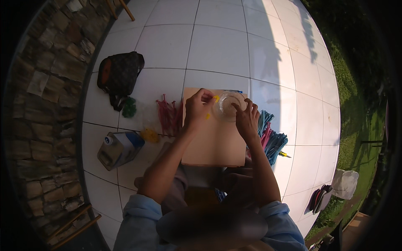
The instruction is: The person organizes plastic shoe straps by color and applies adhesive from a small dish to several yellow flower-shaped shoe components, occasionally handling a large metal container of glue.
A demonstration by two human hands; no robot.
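A light brown board (213, 142) lies before me, across or just above my lap. At its far edge, my left hand (197, 109) pinches a small yellow piece (216, 98) between thumb and fingertips, close beside a clear round bowl (226, 112). Another yellow bit (207, 117) shows on the board near that hand. My right hand (247, 119) is at the bowl's right side, one digit over its inside and the other fingers along the rim, apparently gripping it. What the bowl contains is too faint to make out.
Left of the board are pink strips (166, 112), a yellow bundle (149, 135), a green bundle (129, 108), a metal can (119, 148) and a dark bag (121, 75). Blue-teal strips (274, 144) and a yellow-handled tool (284, 154) lie right. A stone wall (46, 125) borders the white-tiled floor.
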